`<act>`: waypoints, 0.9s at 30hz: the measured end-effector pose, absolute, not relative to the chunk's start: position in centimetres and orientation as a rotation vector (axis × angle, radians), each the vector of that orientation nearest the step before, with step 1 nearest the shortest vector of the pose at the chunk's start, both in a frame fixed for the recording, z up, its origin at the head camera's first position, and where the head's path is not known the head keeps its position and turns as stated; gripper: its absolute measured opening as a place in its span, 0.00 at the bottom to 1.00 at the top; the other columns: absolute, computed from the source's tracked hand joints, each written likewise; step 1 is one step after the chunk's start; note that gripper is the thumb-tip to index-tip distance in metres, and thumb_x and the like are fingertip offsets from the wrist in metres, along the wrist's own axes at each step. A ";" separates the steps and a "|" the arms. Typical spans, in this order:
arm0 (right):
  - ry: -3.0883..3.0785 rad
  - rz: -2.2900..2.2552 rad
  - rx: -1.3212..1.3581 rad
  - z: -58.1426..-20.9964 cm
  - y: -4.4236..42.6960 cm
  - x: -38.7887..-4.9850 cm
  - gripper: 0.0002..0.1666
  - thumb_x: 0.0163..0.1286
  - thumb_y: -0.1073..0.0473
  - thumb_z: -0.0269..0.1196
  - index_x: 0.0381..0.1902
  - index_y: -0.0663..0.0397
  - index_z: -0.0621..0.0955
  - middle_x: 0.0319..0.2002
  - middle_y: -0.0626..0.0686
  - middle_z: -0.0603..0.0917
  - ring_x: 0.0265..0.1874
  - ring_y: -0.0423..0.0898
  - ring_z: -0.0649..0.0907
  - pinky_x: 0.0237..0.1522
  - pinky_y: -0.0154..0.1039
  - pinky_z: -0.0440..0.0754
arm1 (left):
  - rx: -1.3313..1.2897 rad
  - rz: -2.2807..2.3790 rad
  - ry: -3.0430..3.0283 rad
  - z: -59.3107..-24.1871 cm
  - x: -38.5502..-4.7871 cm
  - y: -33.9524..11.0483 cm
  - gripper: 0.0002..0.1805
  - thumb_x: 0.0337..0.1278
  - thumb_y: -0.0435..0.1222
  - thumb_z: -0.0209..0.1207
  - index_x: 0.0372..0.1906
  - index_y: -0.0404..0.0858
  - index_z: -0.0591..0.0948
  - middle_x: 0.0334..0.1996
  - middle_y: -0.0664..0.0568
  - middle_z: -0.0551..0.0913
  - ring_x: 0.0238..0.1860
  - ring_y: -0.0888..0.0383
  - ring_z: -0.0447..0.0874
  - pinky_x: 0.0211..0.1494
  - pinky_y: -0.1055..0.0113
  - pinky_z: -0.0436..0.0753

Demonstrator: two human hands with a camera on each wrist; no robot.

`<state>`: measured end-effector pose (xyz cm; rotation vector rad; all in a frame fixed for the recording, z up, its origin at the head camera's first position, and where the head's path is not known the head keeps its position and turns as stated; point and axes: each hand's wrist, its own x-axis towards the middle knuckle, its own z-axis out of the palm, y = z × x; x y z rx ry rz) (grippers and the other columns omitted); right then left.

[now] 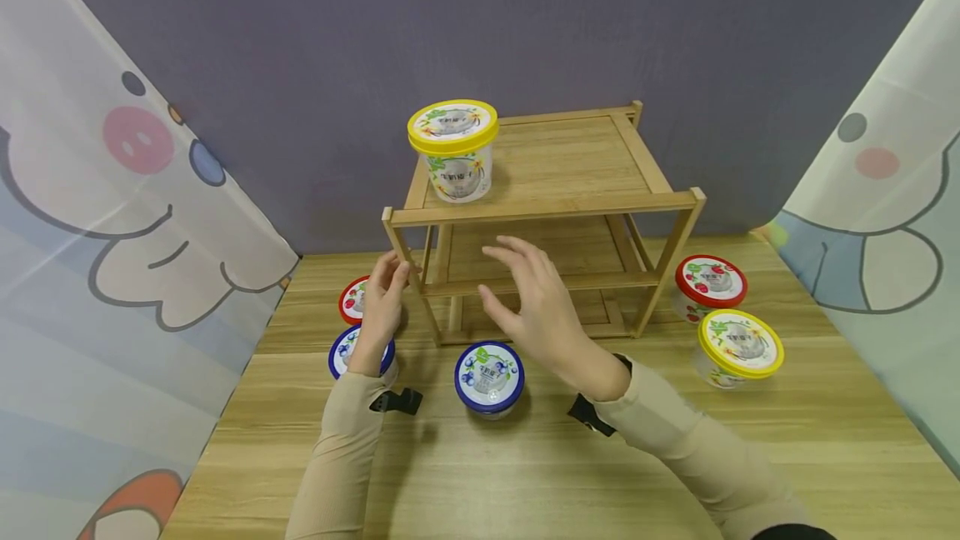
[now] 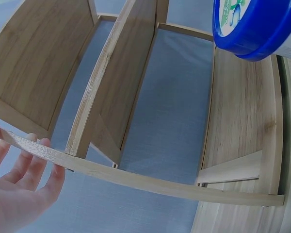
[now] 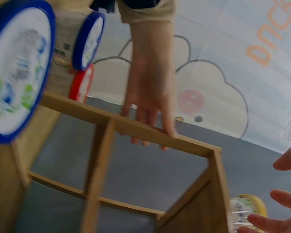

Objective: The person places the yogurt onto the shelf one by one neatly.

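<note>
A two-tier wooden rack (image 1: 555, 205) stands on the table, with a yellow-lidded tub (image 1: 453, 148) on the left of its top shelf. My left hand (image 1: 384, 298) grips the rack's left front post (image 2: 136, 179), its fingers behind the post in the left wrist view. My right hand (image 1: 542, 307) hovers in front of the rack's middle, fingers spread and holding nothing. A blue-lidded tub (image 1: 489, 377) sits on the table between my forearms. Partly hidden by my left hand and wrist are a second blue-lidded tub (image 1: 347, 350) and a red-lidded tub (image 1: 352, 300).
To the rack's right stand another red-lidded tub (image 1: 711, 286) and another yellow-lidded tub (image 1: 738, 348). Behind the table hangs a grey cloth (image 1: 337, 107), with cartoon-printed curtains (image 1: 112, 273) at both sides. The lower shelf (image 1: 532, 252) shows between the rack's posts.
</note>
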<state>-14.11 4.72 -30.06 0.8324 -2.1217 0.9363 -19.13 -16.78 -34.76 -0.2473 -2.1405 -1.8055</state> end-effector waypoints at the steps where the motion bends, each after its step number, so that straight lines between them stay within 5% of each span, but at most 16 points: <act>1: -2.139 0.944 0.828 -30.5 4.8 -14.0 0.24 0.56 0.61 0.61 0.51 0.63 0.71 0.52 0.63 0.71 0.52 0.55 0.70 0.54 0.49 0.66 | -0.250 -1.806 -2.139 -34.8 -19.2 -16.8 0.15 0.63 0.29 0.44 0.51 0.23 0.68 0.33 0.63 0.74 0.41 0.56 0.72 0.50 0.49 0.67; 8: -2.253 0.988 0.784 -33.3 5.2 -13.6 0.23 0.58 0.62 0.60 0.51 0.61 0.71 0.51 0.62 0.72 0.52 0.53 0.71 0.53 0.49 0.68 | -0.252 -1.815 -2.135 -35.6 -19.8 -17.2 0.14 0.63 0.30 0.44 0.50 0.26 0.69 0.31 0.68 0.75 0.39 0.59 0.72 0.44 0.72 0.70; 15: -2.333 1.005 0.755 -35.7 5.8 -13.2 0.23 0.57 0.62 0.62 0.50 0.60 0.72 0.51 0.59 0.72 0.51 0.53 0.72 0.52 0.49 0.69 | -0.272 -1.811 -2.118 -37.1 -20.8 -17.8 0.15 0.63 0.34 0.46 0.51 0.30 0.69 0.34 0.63 0.76 0.39 0.63 0.72 0.49 0.53 0.69; 18: -2.382 1.021 0.729 -36.8 6.1 -13.1 0.22 0.57 0.62 0.62 0.50 0.58 0.73 0.50 0.58 0.73 0.51 0.52 0.72 0.52 0.49 0.70 | -0.253 -1.782 -2.138 -36.4 -20.3 -17.5 0.16 0.64 0.34 0.45 0.51 0.28 0.68 0.38 0.49 0.76 0.40 0.60 0.72 0.49 0.51 0.68; 22: -2.431 1.050 0.708 -38.1 6.3 -12.9 0.22 0.57 0.61 0.62 0.50 0.57 0.73 0.51 0.56 0.73 0.51 0.51 0.72 0.52 0.48 0.69 | -0.206 -1.757 -2.173 -35.8 -19.9 -17.2 0.16 0.64 0.32 0.45 0.52 0.27 0.68 0.43 0.35 0.72 0.41 0.58 0.71 0.47 0.64 0.71; 27: -2.516 1.076 0.673 -39.2 6.3 -12.4 0.23 0.56 0.59 0.63 0.51 0.56 0.73 0.52 0.57 0.72 0.52 0.52 0.72 0.52 0.50 0.69 | -0.211 -1.770 -2.148 -36.8 -20.5 -17.6 0.16 0.63 0.34 0.46 0.51 0.28 0.69 0.42 0.36 0.74 0.40 0.64 0.71 0.43 0.75 0.70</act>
